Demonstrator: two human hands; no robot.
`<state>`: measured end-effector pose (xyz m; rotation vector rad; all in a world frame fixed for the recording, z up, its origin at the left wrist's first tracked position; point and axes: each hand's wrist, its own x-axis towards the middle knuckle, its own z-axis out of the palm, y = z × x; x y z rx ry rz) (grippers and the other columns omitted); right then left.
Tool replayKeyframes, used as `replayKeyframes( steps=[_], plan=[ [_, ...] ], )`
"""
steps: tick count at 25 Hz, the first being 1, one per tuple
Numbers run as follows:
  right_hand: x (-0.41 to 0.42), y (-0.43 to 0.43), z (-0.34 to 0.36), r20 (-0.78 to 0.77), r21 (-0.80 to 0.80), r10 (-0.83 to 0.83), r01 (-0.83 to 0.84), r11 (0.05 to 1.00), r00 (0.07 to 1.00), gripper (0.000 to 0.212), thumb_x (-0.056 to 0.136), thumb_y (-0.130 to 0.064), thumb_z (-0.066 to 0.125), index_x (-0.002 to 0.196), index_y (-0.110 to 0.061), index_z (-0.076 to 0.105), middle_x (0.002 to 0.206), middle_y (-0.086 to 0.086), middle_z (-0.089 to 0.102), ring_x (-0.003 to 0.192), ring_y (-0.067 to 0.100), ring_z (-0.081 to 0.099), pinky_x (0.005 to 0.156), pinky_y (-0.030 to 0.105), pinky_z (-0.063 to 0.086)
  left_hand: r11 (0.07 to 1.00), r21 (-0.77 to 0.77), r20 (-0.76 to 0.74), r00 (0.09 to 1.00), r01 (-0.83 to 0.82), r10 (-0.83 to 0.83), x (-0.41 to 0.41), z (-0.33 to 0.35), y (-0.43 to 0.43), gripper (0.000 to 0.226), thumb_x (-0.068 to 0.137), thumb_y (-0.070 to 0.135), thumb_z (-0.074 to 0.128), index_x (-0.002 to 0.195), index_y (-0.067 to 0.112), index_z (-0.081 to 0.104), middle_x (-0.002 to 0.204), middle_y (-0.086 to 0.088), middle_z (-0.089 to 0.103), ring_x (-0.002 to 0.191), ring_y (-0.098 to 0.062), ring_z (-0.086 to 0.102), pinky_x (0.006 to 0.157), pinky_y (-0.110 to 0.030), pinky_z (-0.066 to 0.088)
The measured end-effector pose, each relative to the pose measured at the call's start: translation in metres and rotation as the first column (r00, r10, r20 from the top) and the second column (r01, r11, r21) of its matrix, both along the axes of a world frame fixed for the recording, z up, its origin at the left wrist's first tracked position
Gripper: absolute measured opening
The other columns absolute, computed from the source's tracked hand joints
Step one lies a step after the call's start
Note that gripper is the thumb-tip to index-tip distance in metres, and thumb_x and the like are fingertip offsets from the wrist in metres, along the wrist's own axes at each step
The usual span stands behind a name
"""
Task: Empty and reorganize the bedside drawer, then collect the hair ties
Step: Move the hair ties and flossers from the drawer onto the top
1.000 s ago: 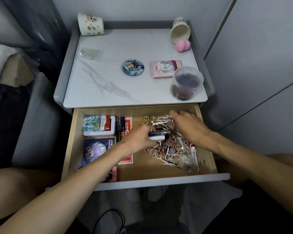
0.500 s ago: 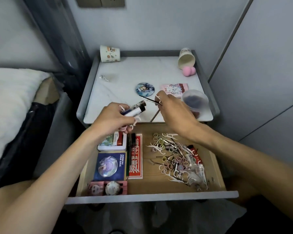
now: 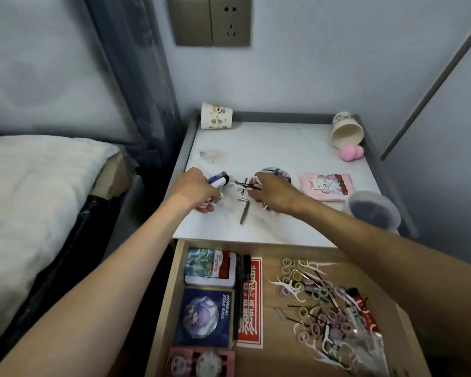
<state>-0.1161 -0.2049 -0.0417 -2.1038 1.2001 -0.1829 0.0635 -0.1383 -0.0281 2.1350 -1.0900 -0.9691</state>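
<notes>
Both hands are over the white top of the bedside table (image 3: 283,148). My left hand (image 3: 199,190) grips a small blue and white tube (image 3: 218,180) together with some white floss picks and something pink. My right hand (image 3: 272,194) holds black hairpins (image 3: 245,185) and white floss picks, low over the tabletop. A metal hex key (image 3: 244,209) lies between the hands. Below, the wooden drawer (image 3: 272,247) stands open. Its right half holds a heap of small hair ties (image 3: 318,308), mixed with floss picks and hairpins.
In the drawer's left half lie a tin (image 3: 210,268), a blue badge card (image 3: 204,317), a red card deck (image 3: 252,303) and a pink item (image 3: 200,363). On top stand two paper cups (image 3: 216,115), a pink sponge (image 3: 351,152), a pink pouch (image 3: 326,186), a round badge (image 3: 279,172) and a clear tub (image 3: 373,210). A bed (image 3: 33,186) lies left.
Both hands rose out of the drawer with the tube, hairpins and floss picks and moved over the tabletop. A hex key now lies on the top between them.
</notes>
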Motion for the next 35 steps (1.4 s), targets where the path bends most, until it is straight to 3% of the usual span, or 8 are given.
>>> replayKeyframes(
  steps=[6,10,16,20,25,31,33,35],
  plan=[
    [-0.005,-0.032,-0.014,-0.158,-0.273,-0.086,0.040,0.961,0.984,0.012,0.095,-0.024,0.052,0.093,-0.013,0.053,0.100,0.011,0.061,0.094,0.032,0.059,0.075,0.038,0.048,0.997,-0.071,0.025,0.999,-0.024,0.025,0.003,-0.004,-0.008,0.014,0.087,0.012,0.068,0.078,0.006,0.059,0.068,-0.012,0.070,0.049,-0.025,0.066,0.041,-0.023,0.048],
    [-0.013,-0.042,-0.018,-0.158,-0.259,-0.152,0.107,0.960,0.976,0.024,0.093,-0.020,0.054,0.116,-0.013,0.055,0.122,0.015,0.051,0.105,0.035,0.056,0.083,0.039,0.049,0.999,-0.049,0.161,0.987,0.014,-0.006,0.003,-0.002,-0.008,0.010,0.089,0.018,0.061,0.082,0.010,0.059,0.068,-0.005,0.070,0.047,-0.019,0.066,0.041,-0.020,0.046],
    [-0.019,-0.022,-0.015,-0.162,-0.230,-0.097,0.058,0.972,0.982,0.059,0.089,-0.015,0.060,0.145,-0.017,0.040,0.142,0.013,0.037,0.134,0.031,0.034,0.103,0.039,0.040,0.999,0.003,0.478,0.877,0.051,-0.046,0.006,-0.001,-0.002,0.024,0.089,0.035,0.063,0.104,0.017,0.062,0.096,-0.005,0.069,0.087,-0.028,0.066,0.079,-0.036,0.054],
    [-0.027,-0.009,-0.009,-0.183,-0.397,-0.096,0.016,0.918,0.978,0.054,0.091,-0.019,0.061,0.143,-0.013,0.044,0.142,0.010,0.039,0.130,0.030,0.032,0.100,0.039,0.037,0.995,-0.042,0.392,0.918,0.087,-0.063,0.005,0.001,0.005,0.045,0.087,0.033,0.070,0.126,0.018,0.054,0.117,-0.006,0.062,0.093,-0.027,0.062,0.082,-0.039,0.054],
    [-0.040,0.024,-0.001,-0.044,-0.496,0.080,-0.092,0.863,0.996,0.036,0.089,-0.009,0.061,0.125,-0.014,0.059,0.124,0.005,0.053,0.117,0.026,0.044,0.096,0.040,0.042,0.983,-0.035,0.463,0.875,0.179,-0.142,-0.001,0.009,0.018,0.043,0.091,0.026,0.065,0.132,0.018,0.054,0.129,-0.007,0.057,0.108,-0.027,0.058,0.077,-0.033,0.045],
    [-0.098,0.091,0.014,-0.091,-0.298,0.328,-0.340,0.892,0.940,0.018,0.095,-0.021,0.061,0.112,-0.025,0.066,0.108,-0.010,0.067,0.095,0.003,0.061,0.085,0.024,0.050,0.930,-0.130,0.609,0.768,0.343,-0.198,-0.044,0.026,0.046,0.029,0.092,0.020,0.062,0.120,0.016,0.061,0.125,-0.004,0.061,0.111,-0.026,0.058,0.089,-0.039,0.049],
    [-0.131,0.109,-0.003,-0.306,-0.102,0.318,-0.363,0.926,0.897,0.022,0.093,-0.032,0.064,0.115,-0.027,0.063,0.110,-0.008,0.066,0.097,0.007,0.064,0.084,0.030,0.052,0.856,-0.166,0.588,0.746,0.490,-0.313,-0.077,0.026,0.064,0.021,0.092,0.019,0.061,0.114,0.018,0.063,0.113,-0.001,0.068,0.099,-0.021,0.064,0.086,-0.038,0.052],
    [-0.161,0.123,-0.028,-0.598,0.044,0.247,-0.277,0.960,0.762,0.056,0.087,-0.050,0.066,0.134,-0.026,0.048,0.133,0.003,0.053,0.121,0.022,0.054,0.098,0.038,0.047,0.720,-0.040,0.558,0.613,0.693,-0.560,-0.111,0.013,0.081,0.025,0.093,0.027,0.064,0.117,0.021,0.060,0.112,0.000,0.069,0.094,-0.018,0.066,0.084,-0.036,0.054]
  ],
)
